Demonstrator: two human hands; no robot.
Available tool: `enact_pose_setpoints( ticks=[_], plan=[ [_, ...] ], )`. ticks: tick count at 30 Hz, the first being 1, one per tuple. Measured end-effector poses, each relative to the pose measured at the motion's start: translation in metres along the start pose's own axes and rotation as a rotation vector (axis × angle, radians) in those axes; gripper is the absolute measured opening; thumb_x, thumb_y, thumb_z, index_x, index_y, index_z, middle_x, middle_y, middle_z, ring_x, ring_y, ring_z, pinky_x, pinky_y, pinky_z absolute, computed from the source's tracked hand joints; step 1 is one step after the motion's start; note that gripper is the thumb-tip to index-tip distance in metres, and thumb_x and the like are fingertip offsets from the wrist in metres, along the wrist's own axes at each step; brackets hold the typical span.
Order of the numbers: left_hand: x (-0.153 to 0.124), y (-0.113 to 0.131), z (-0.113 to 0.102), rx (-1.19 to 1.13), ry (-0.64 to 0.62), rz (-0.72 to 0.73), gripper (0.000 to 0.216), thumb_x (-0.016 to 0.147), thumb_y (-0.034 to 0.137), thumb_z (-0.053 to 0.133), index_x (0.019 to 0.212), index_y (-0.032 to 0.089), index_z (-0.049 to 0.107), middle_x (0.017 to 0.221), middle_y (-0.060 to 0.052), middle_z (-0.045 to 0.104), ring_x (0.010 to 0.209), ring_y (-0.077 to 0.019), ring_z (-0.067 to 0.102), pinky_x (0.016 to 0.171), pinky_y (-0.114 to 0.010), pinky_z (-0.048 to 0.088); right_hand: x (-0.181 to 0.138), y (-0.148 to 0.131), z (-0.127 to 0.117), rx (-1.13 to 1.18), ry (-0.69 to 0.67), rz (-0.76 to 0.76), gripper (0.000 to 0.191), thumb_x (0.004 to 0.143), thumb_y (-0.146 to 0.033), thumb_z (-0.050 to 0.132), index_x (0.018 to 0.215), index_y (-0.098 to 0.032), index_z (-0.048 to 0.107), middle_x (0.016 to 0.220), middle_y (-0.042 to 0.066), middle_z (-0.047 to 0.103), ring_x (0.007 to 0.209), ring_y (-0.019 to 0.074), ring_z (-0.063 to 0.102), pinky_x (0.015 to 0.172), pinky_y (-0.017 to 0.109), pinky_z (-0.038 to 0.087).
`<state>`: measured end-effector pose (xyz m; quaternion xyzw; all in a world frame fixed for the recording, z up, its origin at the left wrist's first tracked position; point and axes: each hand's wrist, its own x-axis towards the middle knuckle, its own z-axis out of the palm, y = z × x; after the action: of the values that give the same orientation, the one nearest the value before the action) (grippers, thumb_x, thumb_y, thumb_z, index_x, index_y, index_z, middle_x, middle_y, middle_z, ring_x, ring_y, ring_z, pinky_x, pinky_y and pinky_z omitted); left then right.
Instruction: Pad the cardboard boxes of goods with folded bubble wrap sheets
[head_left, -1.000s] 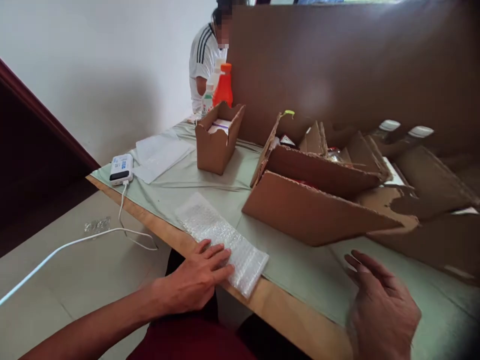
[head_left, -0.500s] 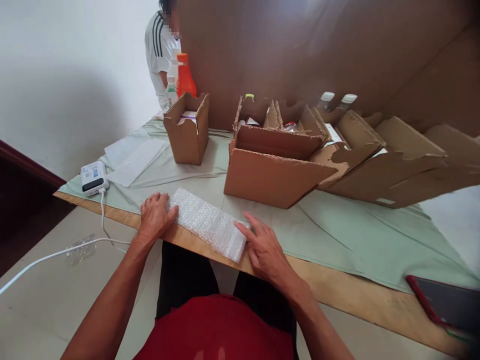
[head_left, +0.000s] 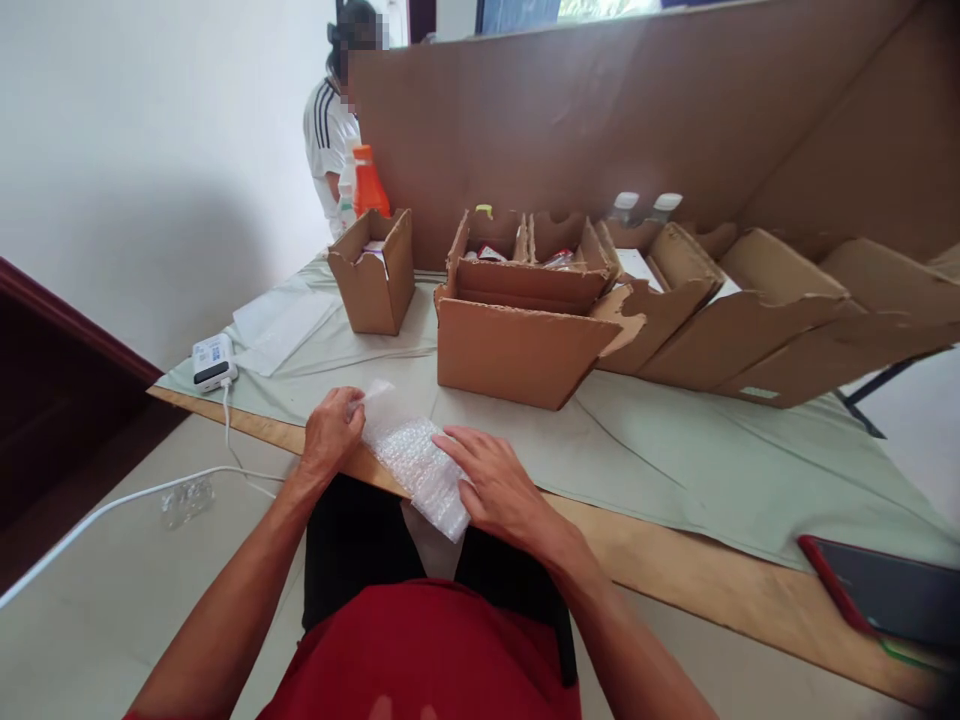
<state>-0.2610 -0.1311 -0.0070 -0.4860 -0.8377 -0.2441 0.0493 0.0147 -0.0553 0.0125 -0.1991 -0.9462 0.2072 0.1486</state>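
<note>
A strip of clear bubble wrap (head_left: 416, 455) lies slantwise at the front edge of the table, its near end sticking out past the wood. My left hand (head_left: 334, 425) pinches the far left corner, which is lifted and looks thinner and loose. My right hand (head_left: 499, 490) rests along the strip's right side, fingers stretched over it and the thumb near its lower end. Whether anything is wrapped inside cannot be made out.
Cardboard bins (head_left: 517, 350) stand across the table, with a smaller cardboard box (head_left: 382, 285) to their left. Plastic sheets (head_left: 289, 335) and a white power bank (head_left: 214, 360) with a cable lie at left. A phone (head_left: 892, 590) lies front right. A person (head_left: 326, 130) is behind the cardboard partition (head_left: 540, 130).
The left hand has gone from lying by the wrap to pinching and lifting its corner. The wrap has slid toward me over the edge. My view has tilted up slightly.
</note>
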Motion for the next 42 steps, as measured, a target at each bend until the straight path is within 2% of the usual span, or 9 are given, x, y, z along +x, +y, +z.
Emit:
enact_pose_setpoints(
  ticks=[6, 11, 16, 19, 24, 29, 31, 34, 42],
  plan=[
    [0.012, 0.013, -0.005, -0.045, 0.017, 0.065, 0.028, 0.086, 0.016, 0.049, 0.103, 0.020, 0.071, 0.103, -0.008, 0.073, 0.089, -0.0239, 0.071, 0.087, -0.035, 0.055, -0.001, 0.007, 0.017, 0.040, 0.096, -0.018, 0.026, 0.078, -0.002, 0.053, 0.090, -0.018, 0.070, 0.129, 0.013, 0.069, 0.128, 0.0284, 0.058, 0.103, 0.045, 0.046],
    [0.076, 0.038, -0.009, -0.112, 0.041, 0.139, 0.027, 0.087, 0.014, 0.051, 0.103, 0.020, 0.072, 0.108, -0.010, 0.071, 0.103, -0.0275, 0.069, 0.097, -0.039, 0.053, -0.020, -0.011, 0.021, 0.096, 0.319, 0.019, 0.028, 0.084, -0.002, 0.049, 0.098, -0.020, 0.065, 0.108, 0.008, 0.075, 0.101, 0.0222, 0.068, 0.087, 0.037, 0.049],
    [0.125, 0.061, -0.001, -0.219, 0.083, 0.196, 0.059, 0.080, 0.020, 0.069, 0.137, 0.017, 0.055, 0.148, -0.017, 0.051, 0.140, -0.0351, 0.048, 0.117, -0.051, 0.040, -0.003, -0.021, 0.046, 0.131, 0.465, 0.014, 0.022, 0.089, -0.006, 0.051, 0.098, -0.021, 0.065, 0.096, 0.006, 0.076, 0.089, 0.0230, 0.068, 0.081, 0.037, 0.048],
    [0.099, 0.053, 0.006, -0.295, 0.064, 0.207, 0.059, 0.082, 0.024, 0.068, 0.138, 0.016, 0.054, 0.152, -0.018, 0.048, 0.145, -0.0346, 0.043, 0.121, -0.053, 0.035, 0.003, -0.017, 0.061, 0.162, 0.512, 0.009, 0.020, 0.090, -0.008, 0.053, 0.098, -0.021, 0.066, 0.096, 0.006, 0.077, 0.089, 0.0233, 0.069, 0.081, 0.037, 0.049],
    [-0.014, 0.021, -0.007, -0.442, -0.040, 0.197, 0.043, 0.091, 0.043, 0.058, 0.124, 0.017, 0.065, 0.133, -0.017, 0.067, 0.129, -0.0328, 0.061, 0.113, -0.050, 0.046, -0.001, -0.009, 0.069, 0.225, 0.544, 0.031, 0.036, 0.085, -0.007, 0.053, 0.116, -0.020, 0.065, 0.120, 0.010, 0.074, 0.111, 0.0241, 0.068, 0.093, 0.038, 0.051],
    [-0.094, 0.011, -0.033, -0.609, -0.172, 0.214, 0.063, 0.099, 0.065, 0.039, 0.137, 0.019, 0.059, 0.139, -0.014, 0.067, 0.131, -0.0305, 0.062, 0.109, -0.043, 0.051, -0.001, -0.007, 0.069, 0.263, 0.474, 0.054, 0.049, 0.076, -0.003, 0.050, 0.118, -0.021, 0.066, 0.107, 0.007, 0.078, 0.096, 0.0230, 0.071, 0.084, 0.037, 0.052],
    [-0.101, 0.014, -0.036, -0.666, -0.220, 0.228, 0.069, 0.096, 0.070, 0.039, 0.137, 0.019, 0.059, 0.139, -0.013, 0.067, 0.134, -0.0309, 0.060, 0.113, -0.043, 0.048, -0.001, -0.007, 0.068, 0.269, 0.426, 0.024, 0.047, 0.073, -0.001, 0.050, 0.111, -0.022, 0.069, 0.105, 0.006, 0.078, 0.095, 0.0230, 0.071, 0.084, 0.037, 0.051],
    [-0.091, 0.020, -0.034, -0.646, -0.228, 0.190, 0.057, 0.104, 0.056, 0.031, 0.130, 0.018, 0.064, 0.131, -0.013, 0.071, 0.128, -0.0277, 0.064, 0.111, -0.043, 0.050, -0.001, -0.007, 0.068, 0.270, 0.367, -0.023, 0.048, 0.067, 0.002, 0.049, 0.102, -0.023, 0.071, 0.107, 0.005, 0.079, 0.101, 0.0231, 0.071, 0.087, 0.038, 0.049],
    [-0.015, 0.041, -0.003, -0.368, -0.220, 0.247, 0.030, 0.088, 0.020, 0.061, 0.115, 0.021, 0.073, 0.130, -0.010, 0.071, 0.126, -0.0277, 0.061, 0.113, -0.048, 0.047, -0.006, -0.009, 0.062, 0.244, 0.313, -0.053, 0.050, 0.064, 0.002, 0.049, 0.102, -0.021, 0.071, 0.113, 0.007, 0.077, 0.106, 0.0234, 0.068, 0.092, 0.040, 0.047]
  ],
)
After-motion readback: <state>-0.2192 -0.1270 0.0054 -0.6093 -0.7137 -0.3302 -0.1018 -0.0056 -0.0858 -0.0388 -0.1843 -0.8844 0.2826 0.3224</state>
